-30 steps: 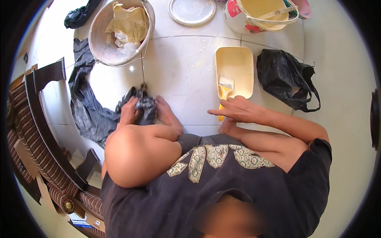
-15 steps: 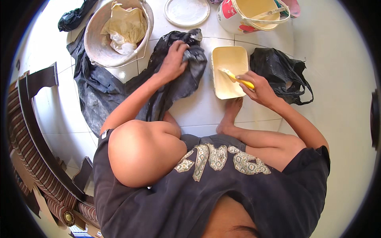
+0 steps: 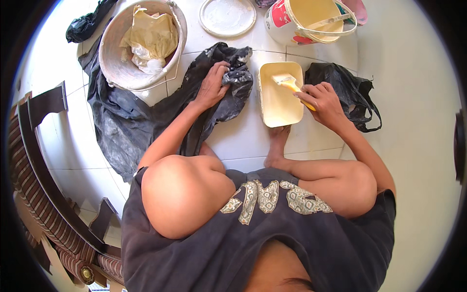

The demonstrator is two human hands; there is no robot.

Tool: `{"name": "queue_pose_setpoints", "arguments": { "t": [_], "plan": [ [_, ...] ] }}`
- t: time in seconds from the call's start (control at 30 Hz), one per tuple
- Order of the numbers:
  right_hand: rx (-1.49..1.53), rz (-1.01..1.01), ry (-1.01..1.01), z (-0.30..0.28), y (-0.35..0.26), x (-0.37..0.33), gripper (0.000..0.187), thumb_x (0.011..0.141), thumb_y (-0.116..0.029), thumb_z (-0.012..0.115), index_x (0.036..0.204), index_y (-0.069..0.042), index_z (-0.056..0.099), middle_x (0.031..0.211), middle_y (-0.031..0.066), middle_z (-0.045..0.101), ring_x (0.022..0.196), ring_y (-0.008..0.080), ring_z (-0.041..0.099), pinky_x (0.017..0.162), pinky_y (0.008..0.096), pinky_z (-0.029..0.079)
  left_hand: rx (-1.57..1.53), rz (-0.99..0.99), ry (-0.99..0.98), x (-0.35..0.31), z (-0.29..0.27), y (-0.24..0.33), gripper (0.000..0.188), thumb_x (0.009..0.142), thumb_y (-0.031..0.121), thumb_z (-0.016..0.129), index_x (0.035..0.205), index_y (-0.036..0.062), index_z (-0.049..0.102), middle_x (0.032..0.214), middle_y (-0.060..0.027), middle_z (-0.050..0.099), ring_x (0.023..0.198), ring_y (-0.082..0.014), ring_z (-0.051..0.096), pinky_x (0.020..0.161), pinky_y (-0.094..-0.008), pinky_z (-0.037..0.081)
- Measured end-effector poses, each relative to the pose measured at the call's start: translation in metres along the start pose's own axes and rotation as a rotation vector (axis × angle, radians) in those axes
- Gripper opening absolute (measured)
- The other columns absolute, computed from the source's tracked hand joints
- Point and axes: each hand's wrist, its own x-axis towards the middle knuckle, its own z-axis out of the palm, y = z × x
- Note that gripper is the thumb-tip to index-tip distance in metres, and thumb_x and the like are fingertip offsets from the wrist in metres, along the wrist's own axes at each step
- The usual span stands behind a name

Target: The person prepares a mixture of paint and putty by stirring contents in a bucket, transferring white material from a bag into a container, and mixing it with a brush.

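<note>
My right hand (image 3: pixel 323 104) is closed round the yellow handle of a paintbrush (image 3: pixel 291 83). The pale bristles are over the inside of a cream rectangular tub (image 3: pixel 281 116), whose walls carry cream paint. Whether the bristle tips touch the tub cannot be made out. On the left, my left hand (image 3: pixel 211 88) grips a bunched part of a black plastic sheet (image 3: pixel 124 126) smeared with white. The gathered end of the sheet lies just left of the tub, and its fingertips are partly sunk in the folds.
A stained bucket (image 3: pixel 109 61) with a crumpled bag (image 3: pixel 151 36) inside stands at the back left. Behind the tub are a round white lid (image 3: pixel 227 17) and a paint pail (image 3: pixel 279 24). A black plastic bag (image 3: pixel 335 80) lies right of the tub, a wooden-framed seat (image 3: pixel 48 180) at far left.
The paintbrush has turned in my right hand, now showing its bristles' flat side higher in the tub. My left hand keeps hold of the sheet, whose folds have shifted.
</note>
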Motion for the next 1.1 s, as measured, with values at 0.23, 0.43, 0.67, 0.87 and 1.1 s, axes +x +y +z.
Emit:
{"name": "queue_pose_setpoints", "arguments": {
  "t": [0.23,0.43,0.67,0.87,1.1],
  "plan": [
    [0.101,0.125,0.072,0.017,-0.009,-0.018,0.041,0.075,-0.008,0.075,0.114,-0.011,0.067,0.103,0.0029,0.064,0.091,0.0203,0.059,0.093,0.0387,0.039,0.199,0.088,-0.108,0.005,-0.004,0.015,0.078,0.070,0.005,0.070,0.142,0.0138,0.041,0.150,-0.0171,0.031,0.142,-0.0422,0.025,0.115,-0.0496,0.027],
    [0.143,0.158,-0.016,0.003,-0.024,-0.043,0.028,0.083,-0.017,0.073,0.110,-0.012,0.066,0.087,0.0036,0.061,0.080,0.0202,0.060,0.076,0.0374,0.043,0.317,0.059,-0.176,-0.023,-0.002,0.030,0.078,0.075,0.017,0.069,0.147,0.0204,0.039,0.158,-0.0150,0.020,0.147,-0.0399,0.014,0.115,-0.0593,0.022],
    [0.363,0.170,0.024,0.003,-0.040,-0.047,0.024,0.081,-0.016,0.072,0.105,-0.014,0.069,0.083,0.0035,0.059,0.075,0.0223,0.056,0.075,0.0384,0.037,0.290,0.069,-0.126,-0.038,0.009,0.025,0.080,0.073,0.019,0.072,0.147,0.0212,0.040,0.159,-0.0110,0.021,0.147,-0.0350,0.017,0.117,-0.0572,0.019],
    [0.358,0.056,0.038,-0.002,-0.037,-0.022,0.026,0.079,-0.016,0.074,0.104,-0.014,0.069,0.089,0.0026,0.063,0.079,0.0206,0.058,0.079,0.0389,0.038,0.276,0.113,-0.085,-0.046,0.013,0.015,0.081,0.069,0.021,0.074,0.144,0.0215,0.045,0.158,-0.0104,0.027,0.146,-0.0330,0.022,0.117,-0.0530,0.021],
    [0.126,-0.093,0.235,0.004,-0.020,0.017,0.029,0.075,-0.017,0.075,0.103,-0.016,0.070,0.091,-0.0009,0.064,0.081,0.0174,0.057,0.084,0.0394,0.038,0.317,0.128,-0.098,-0.046,0.011,0.013,0.080,0.069,0.023,0.074,0.144,0.0220,0.045,0.158,-0.0086,0.027,0.146,-0.0314,0.023,0.117,-0.0517,0.022]
  ]
}}
